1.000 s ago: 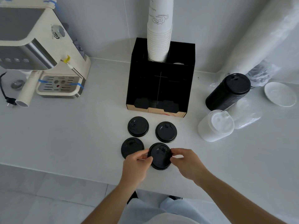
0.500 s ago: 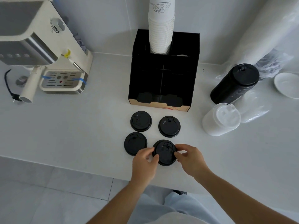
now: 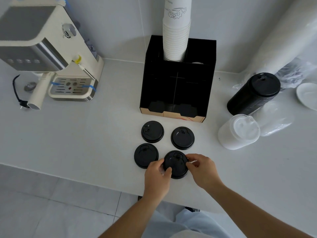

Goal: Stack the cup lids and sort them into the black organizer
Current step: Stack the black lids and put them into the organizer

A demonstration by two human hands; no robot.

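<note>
At the far left of the white counter point(image 3: 72, 134) an espresso machine point(image 3: 42, 48) is standing, its cream body carrying strips of blue tape and its black power cord point(image 3: 16, 93) trailing off the left side. Moving right, four black cup lids are lying in a loose square in front of the black organizer point(image 3: 178, 79) — the far-left lid point(image 3: 152, 131) and the near-left lid point(image 3: 145, 155) are resting flat and untouched, and the far-right lid point(image 3: 182, 138) is lying apart from both hands. The left hand point(image 3: 157, 177) is closing its grip on the left edge of the near-right lid point(image 3: 175, 163), thumb on the rim and fingers curling behind it, overlapping the near-left lid's edge. The right hand point(image 3: 203, 170) is pinching the same lid's right edge, so both grips are holding one lid just near the counter's front edge. The organizer is sitting against the far wall with a tall stack of white paper cups point(image 3: 176, 31) rising from its back-left slot; its front compartments are looking dark and I cannot tell what they are holding. Further right a sleeve of white lids point(image 3: 238, 133) is lying tilted, a sleeve of black lids point(image 3: 253, 95) leaning behind it, and a white saucer point(image 3: 307, 95) is sitting at the far right edge.
</note>
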